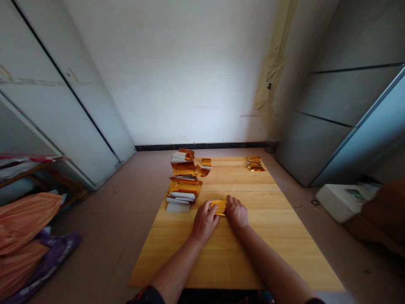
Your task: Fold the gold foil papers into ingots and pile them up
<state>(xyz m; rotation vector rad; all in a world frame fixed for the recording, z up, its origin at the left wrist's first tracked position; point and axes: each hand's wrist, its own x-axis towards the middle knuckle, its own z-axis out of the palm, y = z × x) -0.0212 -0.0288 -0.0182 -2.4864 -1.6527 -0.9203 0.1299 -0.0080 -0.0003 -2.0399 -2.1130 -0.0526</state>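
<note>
A small gold foil piece (219,207), shaped like a flat packet, lies on the wooden table between my hands. My left hand (205,219) grips its left end, thumb and fingers closed over it. At the opposite end, my right hand (237,212) has its fingers curled round the edge. Left of my hands sits a stack of gold foil sheets (185,185), with white-grey paper sheets (178,207) in front of it. Farther back are more gold sheets (183,169) and a loose curled gold piece (202,170).
Several folded gold pieces (255,164) rest at the table's far right corner. The wooden table (253,253) stands before a white wall. A grey cabinet (335,105) is on the right, with a white box (335,200) on the floor. Orange and purple bags (28,228) lie at left.
</note>
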